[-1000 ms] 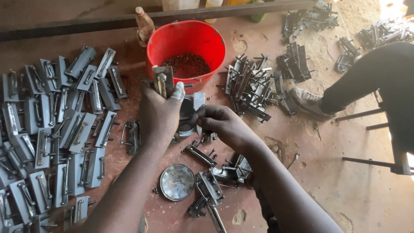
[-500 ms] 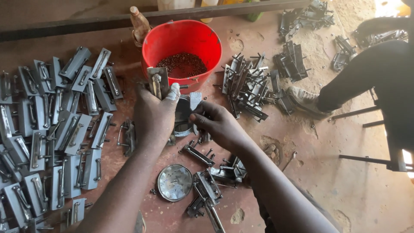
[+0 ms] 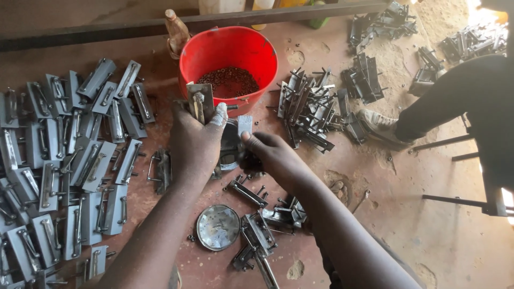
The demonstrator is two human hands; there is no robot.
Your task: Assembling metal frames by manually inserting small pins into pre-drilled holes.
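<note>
Left hand [image 3: 195, 140] fingers grip a metal latch [image 3: 199, 101]; right hand [image 3: 273, 155] fingers pinch a small plate [image 3: 244, 125].

The left hand [image 3: 195, 142] hides most of its metal bracket [image 3: 199, 101]; the right hand's [image 3: 273, 158] fingertips seem hidden.

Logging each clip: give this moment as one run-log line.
left hand: holds metal latch part upright | right hand: pinches small steel piece | red bucket: behind hands
</note>
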